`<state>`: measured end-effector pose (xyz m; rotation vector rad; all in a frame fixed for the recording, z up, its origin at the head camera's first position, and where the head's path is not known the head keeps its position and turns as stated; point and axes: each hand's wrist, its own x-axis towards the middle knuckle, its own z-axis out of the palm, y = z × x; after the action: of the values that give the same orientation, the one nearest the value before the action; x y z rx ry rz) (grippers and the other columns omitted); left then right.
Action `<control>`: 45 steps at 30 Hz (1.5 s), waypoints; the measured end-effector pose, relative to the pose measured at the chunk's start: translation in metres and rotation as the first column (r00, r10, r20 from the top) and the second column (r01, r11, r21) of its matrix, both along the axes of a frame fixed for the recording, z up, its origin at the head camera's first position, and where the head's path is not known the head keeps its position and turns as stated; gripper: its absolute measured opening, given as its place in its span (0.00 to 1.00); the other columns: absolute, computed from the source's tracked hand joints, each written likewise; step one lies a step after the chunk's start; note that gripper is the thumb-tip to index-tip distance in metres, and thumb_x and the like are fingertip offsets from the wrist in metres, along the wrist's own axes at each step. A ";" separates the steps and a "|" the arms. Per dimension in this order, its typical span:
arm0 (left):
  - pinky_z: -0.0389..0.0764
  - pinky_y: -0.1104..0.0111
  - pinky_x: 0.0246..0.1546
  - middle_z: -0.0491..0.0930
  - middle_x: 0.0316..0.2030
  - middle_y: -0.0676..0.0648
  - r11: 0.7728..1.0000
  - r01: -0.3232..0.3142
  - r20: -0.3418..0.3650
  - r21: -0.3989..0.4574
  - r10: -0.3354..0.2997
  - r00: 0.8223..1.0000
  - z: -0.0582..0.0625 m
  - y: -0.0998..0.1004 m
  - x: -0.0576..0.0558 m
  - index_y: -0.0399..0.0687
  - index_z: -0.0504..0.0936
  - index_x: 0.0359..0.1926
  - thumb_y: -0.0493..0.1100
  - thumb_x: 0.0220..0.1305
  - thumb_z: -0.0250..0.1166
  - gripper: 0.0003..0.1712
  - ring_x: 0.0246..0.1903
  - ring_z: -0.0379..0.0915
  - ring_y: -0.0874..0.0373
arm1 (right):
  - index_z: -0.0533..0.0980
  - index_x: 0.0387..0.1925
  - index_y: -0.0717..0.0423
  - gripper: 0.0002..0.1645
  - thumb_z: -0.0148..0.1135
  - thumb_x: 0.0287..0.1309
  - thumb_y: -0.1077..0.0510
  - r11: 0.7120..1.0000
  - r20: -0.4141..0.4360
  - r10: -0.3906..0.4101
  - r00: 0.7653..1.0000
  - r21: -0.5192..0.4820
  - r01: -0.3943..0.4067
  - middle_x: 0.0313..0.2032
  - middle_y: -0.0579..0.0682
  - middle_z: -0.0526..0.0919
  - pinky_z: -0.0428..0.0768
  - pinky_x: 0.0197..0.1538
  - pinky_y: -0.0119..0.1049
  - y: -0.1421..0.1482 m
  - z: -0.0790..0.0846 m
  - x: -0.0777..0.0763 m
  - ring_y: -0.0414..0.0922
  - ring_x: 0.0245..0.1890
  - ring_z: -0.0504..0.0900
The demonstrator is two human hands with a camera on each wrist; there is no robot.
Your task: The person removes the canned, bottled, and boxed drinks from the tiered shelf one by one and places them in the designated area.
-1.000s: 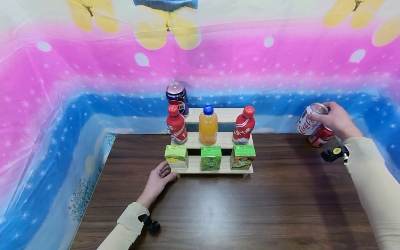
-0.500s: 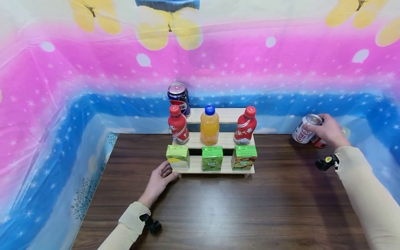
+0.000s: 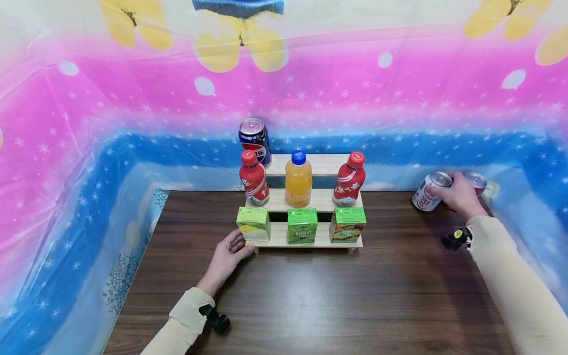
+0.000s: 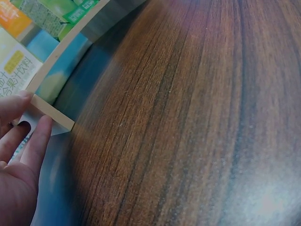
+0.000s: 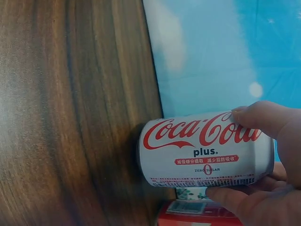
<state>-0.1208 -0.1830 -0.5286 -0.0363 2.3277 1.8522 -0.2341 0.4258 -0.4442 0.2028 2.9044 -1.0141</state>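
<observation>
My right hand (image 3: 461,196) grips a white Coca-Cola plus can (image 5: 207,150) near its top, thumb on one side and fingers on the other. The can stands upright at the back right, its base at the tabletop. Just right of it, partly hidden by the hand, is a red can (image 3: 477,182). My left hand (image 3: 226,259) holds the front left corner of a three-tier wooden shelf (image 3: 279,240), its digits against the board end and leg (image 4: 56,117). The shelf bears a dark blue Pepsi can (image 3: 254,140) on top, bottles in the middle and juice boxes in front.
Two red bottles (image 3: 254,180) flank an orange-juice bottle (image 3: 299,182) with a blue cap. Below stand three green drink boxes (image 3: 302,227). A patterned cloth (image 3: 390,123) hangs behind the brown wooden table (image 3: 301,301), along its back edge.
My right hand has lowered the white can and drawn it slightly left, from above the table down to it. More of the red can's top now shows. The left hand stays at the shelf corner.
</observation>
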 end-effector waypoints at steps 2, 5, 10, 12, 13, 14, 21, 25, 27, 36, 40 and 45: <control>0.77 0.71 0.59 0.76 0.67 0.36 1.000 0.002 0.004 -0.003 -0.002 1.000 -0.001 0.000 0.000 0.41 0.68 0.75 0.36 0.71 0.69 0.36 0.67 0.73 0.43 | 0.52 0.72 0.81 0.53 0.65 0.70 0.45 1.000 -0.007 -0.009 1.000 0.012 0.010 0.62 0.84 0.65 0.67 0.63 0.72 -0.001 -0.002 0.001 0.77 0.62 0.67; 0.77 0.71 0.59 0.76 0.67 0.35 1.000 0.003 0.000 -0.003 -0.003 1.000 -0.002 0.000 0.000 0.41 0.68 0.75 0.36 0.70 0.69 0.36 0.67 0.73 0.43 | 0.52 0.71 0.82 0.52 0.64 0.70 0.46 1.000 -0.021 -0.015 1.000 0.010 0.016 0.63 0.84 0.64 0.67 0.64 0.72 -0.002 -0.004 0.002 0.77 0.62 0.67; 0.76 0.71 0.59 0.76 0.67 0.34 1.000 -0.001 -0.013 0.004 0.001 1.000 -0.001 0.000 0.000 0.39 0.68 0.75 0.35 0.70 0.69 0.35 0.67 0.72 0.43 | 0.53 0.71 0.82 0.51 0.64 0.71 0.47 1.000 -0.041 -0.013 0.999 -0.003 0.013 0.63 0.84 0.64 0.66 0.64 0.72 -0.002 -0.007 0.002 0.77 0.63 0.67; 0.76 0.71 0.60 0.76 0.67 0.34 1.000 0.000 -0.013 0.003 0.000 1.000 -0.001 0.000 0.000 0.39 0.67 0.75 0.35 0.71 0.69 0.36 0.67 0.72 0.43 | 0.53 0.71 0.82 0.50 0.65 0.71 0.48 1.000 -0.048 -0.011 0.999 -0.008 0.011 0.63 0.84 0.64 0.66 0.64 0.72 -0.002 -0.008 0.002 0.77 0.63 0.67; 0.76 0.71 0.60 0.76 0.67 0.35 1.000 -0.001 -0.010 0.004 0.001 1.000 -0.001 0.000 0.000 0.39 0.67 0.75 0.36 0.71 0.69 0.36 0.67 0.72 0.43 | 0.53 0.72 0.81 0.49 0.65 0.71 0.49 1.000 -0.050 -0.011 0.999 -0.010 0.011 0.64 0.84 0.64 0.66 0.65 0.72 -0.002 -0.008 0.001 0.77 0.63 0.67; 0.76 0.71 0.60 0.76 0.67 0.35 1.000 -0.005 -0.008 0.003 0.005 1.000 -0.001 0.000 0.000 0.39 0.67 0.75 0.36 0.71 0.69 0.36 0.67 0.72 0.43 | 0.53 0.72 0.81 0.49 0.65 0.71 0.49 1.000 -0.053 -0.010 0.999 -0.013 0.009 0.64 0.84 0.64 0.66 0.65 0.72 -0.003 -0.009 0.001 0.77 0.63 0.67; 0.77 0.71 0.59 0.76 0.67 0.34 1.000 -0.009 -0.009 0.009 0.009 1.000 -0.002 -0.001 0.000 0.39 0.67 0.75 0.35 0.70 0.69 0.36 0.67 0.72 0.42 | 0.52 0.73 0.79 0.48 0.65 0.71 0.51 1.000 -0.066 0.004 0.998 -0.019 -0.005 0.64 0.83 0.64 0.66 0.64 0.73 -0.002 -0.012 0.000 0.77 0.64 0.67; 0.78 0.72 0.57 0.76 0.67 0.34 1.000 -0.001 -0.011 0.014 0.001 1.000 -0.002 0.000 -0.001 0.39 0.67 0.75 0.35 0.70 0.69 0.36 0.67 0.73 0.42 | 0.52 0.73 0.80 0.49 0.65 0.71 0.51 1.000 -0.068 0.006 0.998 -0.005 -0.006 0.64 0.84 0.64 0.65 0.64 0.74 -0.002 -0.011 0.001 0.78 0.63 0.66; 0.77 0.72 0.58 0.76 0.67 0.34 1.000 -0.002 -0.010 0.013 0.003 1.000 -0.002 0.000 -0.001 0.38 0.67 0.75 0.35 0.70 0.69 0.36 0.67 0.72 0.42 | 0.54 0.73 0.79 0.48 0.65 0.71 0.51 1.000 -0.084 0.007 0.996 0.007 -0.006 0.63 0.84 0.65 0.66 0.64 0.73 -0.002 -0.009 0.002 0.78 0.63 0.67; 0.77 0.72 0.57 0.75 0.67 0.34 1.000 -0.002 -0.007 0.016 0.002 1.000 -0.004 0.000 -0.001 0.39 0.67 0.76 0.36 0.70 0.69 0.36 0.67 0.72 0.42 | 0.55 0.75 0.76 0.44 0.61 0.75 0.50 0.999 -0.080 -0.008 0.997 -0.045 0.004 0.67 0.81 0.65 0.88 0.40 0.49 -0.005 0.011 0.008 0.74 0.60 0.72; 0.77 0.71 0.58 0.75 0.68 0.35 1.000 -0.004 0.000 0.019 0.004 1.000 -0.002 0.000 0.000 0.40 0.67 0.76 0.38 0.70 0.70 0.37 0.67 0.72 0.43 | 0.52 0.75 0.77 0.48 0.60 0.75 0.47 0.999 -0.089 -0.024 0.996 -0.028 0.021 0.69 0.81 0.62 0.76 0.61 0.65 -0.008 0.022 0.013 0.76 0.66 0.66; 0.77 0.70 0.58 0.75 0.68 0.35 1.000 -0.002 -0.002 0.014 0.002 1.000 -0.001 0.001 0.001 0.41 0.68 0.75 0.39 0.70 0.70 0.37 0.67 0.72 0.43 | 0.56 0.74 0.77 0.46 0.60 0.75 0.47 1.000 -0.123 0.004 0.992 -0.023 -0.007 0.67 0.81 0.64 0.65 0.67 0.71 -0.013 0.034 0.017 0.76 0.66 0.65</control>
<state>-0.1199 -0.1825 -0.5294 -0.0352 2.3167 1.8705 -0.2175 0.4133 -0.4105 0.1357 2.9985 -1.0969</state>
